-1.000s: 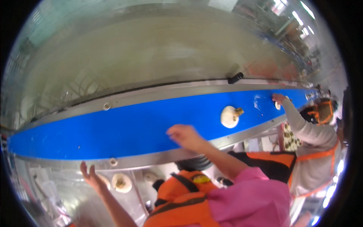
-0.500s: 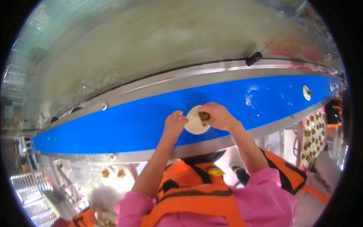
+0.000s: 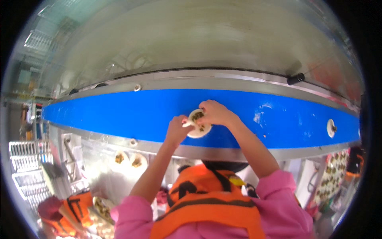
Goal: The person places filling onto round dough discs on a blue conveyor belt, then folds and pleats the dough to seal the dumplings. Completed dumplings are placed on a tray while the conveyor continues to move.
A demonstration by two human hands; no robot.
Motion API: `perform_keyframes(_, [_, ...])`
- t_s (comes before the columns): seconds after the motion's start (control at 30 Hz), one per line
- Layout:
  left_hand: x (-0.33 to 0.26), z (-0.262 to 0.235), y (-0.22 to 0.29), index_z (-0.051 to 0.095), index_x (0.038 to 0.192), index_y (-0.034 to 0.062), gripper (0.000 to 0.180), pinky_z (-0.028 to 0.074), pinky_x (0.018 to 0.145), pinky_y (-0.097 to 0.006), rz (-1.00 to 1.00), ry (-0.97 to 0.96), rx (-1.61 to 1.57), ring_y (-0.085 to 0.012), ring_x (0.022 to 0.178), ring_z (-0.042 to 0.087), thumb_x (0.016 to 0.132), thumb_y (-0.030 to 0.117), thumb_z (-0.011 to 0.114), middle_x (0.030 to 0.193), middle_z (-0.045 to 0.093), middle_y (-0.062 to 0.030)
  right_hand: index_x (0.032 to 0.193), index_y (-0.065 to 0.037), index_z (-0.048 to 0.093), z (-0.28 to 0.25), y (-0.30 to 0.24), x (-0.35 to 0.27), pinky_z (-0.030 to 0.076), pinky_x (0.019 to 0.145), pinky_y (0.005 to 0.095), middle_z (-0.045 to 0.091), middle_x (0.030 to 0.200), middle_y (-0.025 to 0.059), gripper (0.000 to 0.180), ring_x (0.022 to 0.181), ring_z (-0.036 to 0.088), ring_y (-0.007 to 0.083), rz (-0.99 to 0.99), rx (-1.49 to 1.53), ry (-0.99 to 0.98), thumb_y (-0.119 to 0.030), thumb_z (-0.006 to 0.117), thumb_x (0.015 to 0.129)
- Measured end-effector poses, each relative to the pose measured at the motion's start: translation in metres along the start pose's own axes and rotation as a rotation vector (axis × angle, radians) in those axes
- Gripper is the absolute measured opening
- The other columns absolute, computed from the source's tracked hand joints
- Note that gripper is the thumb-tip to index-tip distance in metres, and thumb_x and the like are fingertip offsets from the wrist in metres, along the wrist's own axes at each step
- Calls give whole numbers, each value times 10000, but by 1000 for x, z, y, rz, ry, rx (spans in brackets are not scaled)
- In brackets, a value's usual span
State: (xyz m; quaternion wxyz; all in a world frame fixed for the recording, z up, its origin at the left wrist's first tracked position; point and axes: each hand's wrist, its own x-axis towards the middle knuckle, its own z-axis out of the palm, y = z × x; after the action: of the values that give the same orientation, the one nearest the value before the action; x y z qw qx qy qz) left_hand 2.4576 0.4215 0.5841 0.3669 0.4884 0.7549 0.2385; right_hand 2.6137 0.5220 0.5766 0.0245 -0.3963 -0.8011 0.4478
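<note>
A pale, thin round of dough [image 3: 200, 133] lies on the blue conveyor belt [image 3: 159, 107] in front of me. Clumps of chopped brown-green filling [image 3: 197, 116] sit on it. My left hand [image 3: 177, 129] pinches its left edge, where a flap of dough is raised. From the right, my right hand [image 3: 217, 113] reaches over the round with bent fingers closed about the filling; the palm side is hidden.
Another filled round [image 3: 331, 128] lies at the belt's right end. Below the belt, a table at left bears two filled rounds [image 3: 137, 161], and a tray at right holds several filled pieces [image 3: 332, 175]. A co-worker in an orange apron [image 3: 77, 209] is at lower left.
My view has shifted, so the belt sits differently in the picture. The filling now lies more spread over the dough, and the dough's left edge is raised at my left hand.
</note>
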Motion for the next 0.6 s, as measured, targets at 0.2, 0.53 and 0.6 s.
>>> perform_keyframes(0.2, [-19, 33, -9, 551, 925, -7, 319, 426, 592, -262, -299, 123, -224, -147, 666, 519, 627, 69, 637, 758, 563, -54, 719, -14, 626, -9, 10, 16, 452, 607, 346, 593, 760, 169, 286, 712, 569, 287, -158, -143, -38, -249, 637, 555])
perform_keyframes(0.53, [-1, 91, 19, 552, 904, 6, 221, 449, 578, -324, -368, 459, -294, -167, 686, 572, 701, 95, 557, 748, 579, -107, 859, -13, 574, -33, 23, 2, 448, 649, 332, 588, 827, 127, 438, 739, 575, 265, -353, -273, -120, -198, 757, 507])
perform_keyframes(0.6, [0, 77, 26, 530, 955, 14, 239, 481, 568, -307, -439, 347, -824, -178, 720, 584, 731, 97, 538, 818, 576, -98, 886, -16, 552, -43, -2, -6, 447, 666, 327, 584, 823, 117, 453, 740, 577, 240, -202, -61, -127, -176, 762, 518])
